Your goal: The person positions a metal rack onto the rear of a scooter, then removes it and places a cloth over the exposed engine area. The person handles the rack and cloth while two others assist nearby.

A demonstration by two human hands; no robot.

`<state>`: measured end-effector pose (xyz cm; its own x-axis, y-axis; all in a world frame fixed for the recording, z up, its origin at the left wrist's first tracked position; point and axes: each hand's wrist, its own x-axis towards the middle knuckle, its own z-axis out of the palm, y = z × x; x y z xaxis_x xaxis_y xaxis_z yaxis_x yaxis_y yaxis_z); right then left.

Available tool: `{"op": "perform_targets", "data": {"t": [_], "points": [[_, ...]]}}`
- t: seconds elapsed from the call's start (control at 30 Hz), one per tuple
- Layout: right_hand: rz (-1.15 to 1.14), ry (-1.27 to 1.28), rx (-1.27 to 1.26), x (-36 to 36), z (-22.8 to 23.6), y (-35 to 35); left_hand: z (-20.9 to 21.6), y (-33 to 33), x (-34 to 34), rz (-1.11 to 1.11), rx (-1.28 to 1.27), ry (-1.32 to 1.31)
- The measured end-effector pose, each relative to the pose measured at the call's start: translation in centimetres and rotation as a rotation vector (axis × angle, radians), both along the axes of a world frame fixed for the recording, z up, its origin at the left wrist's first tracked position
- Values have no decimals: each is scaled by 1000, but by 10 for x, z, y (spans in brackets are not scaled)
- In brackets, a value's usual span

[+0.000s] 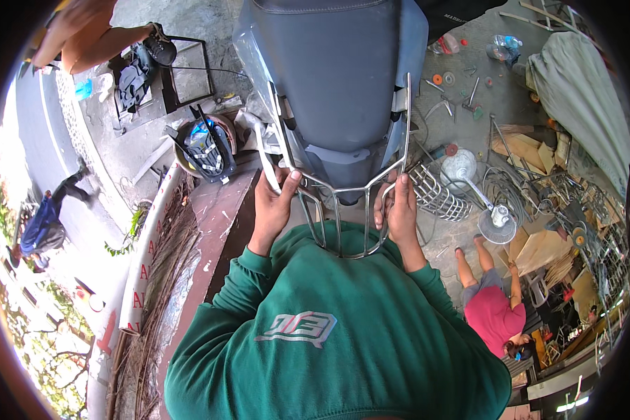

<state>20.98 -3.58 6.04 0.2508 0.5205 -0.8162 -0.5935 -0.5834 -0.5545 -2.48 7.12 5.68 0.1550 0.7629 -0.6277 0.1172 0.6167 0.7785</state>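
A silvery bent-tube rear rack [350,189] spans the tail of a motorcycle, its two long arms running forward along both sides of the dark seat [336,77]. My left hand [276,199] is closed round the rack's left side, thumb on top of the tube. On the opposite side my right hand [400,210] grips the tube, thumb up and fingers curled beneath. The rack's looped rear end lies close to my green sweatshirt [343,315]. Whether its arms are fastened to the motorcycle, I cannot tell.
Left of the motorcycle are a black metal frame [206,70] and a dark plastic part [206,150] in a round container. Hand tools [473,94] lie on the floor at right, near a white fan [497,225]. A person in pink [493,315] stands at lower right.
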Motion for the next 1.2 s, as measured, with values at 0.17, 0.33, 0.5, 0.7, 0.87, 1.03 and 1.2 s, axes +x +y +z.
{"op": "perform_targets", "data": {"t": [0.17, 0.33, 0.5, 0.7, 0.87, 1.03, 1.2], "points": [[-20, -14, -18, -2, 2, 1, -6, 0, -4, 6, -18, 20], [-16, -31, -19, -5, 4, 3, -12, -3, -8, 10, -3, 59], [-11, 2, 17, -3, 3, 0, -16, -4, -6, 43, -9, 8], [18, -15, 15, -3, 4, 0, -5, 1, -4, -36, -8, 77], [28, -21, 6, -3, 5, 0, -6, 1, -3, 2, 23, 27], [35, -39, 0, -3, 3, 0, -12, -2, -5, -13, 32, 60], [66, -78, -6, -3, -1, -1, -14, -4, -6, -33, 58, 61]]}}
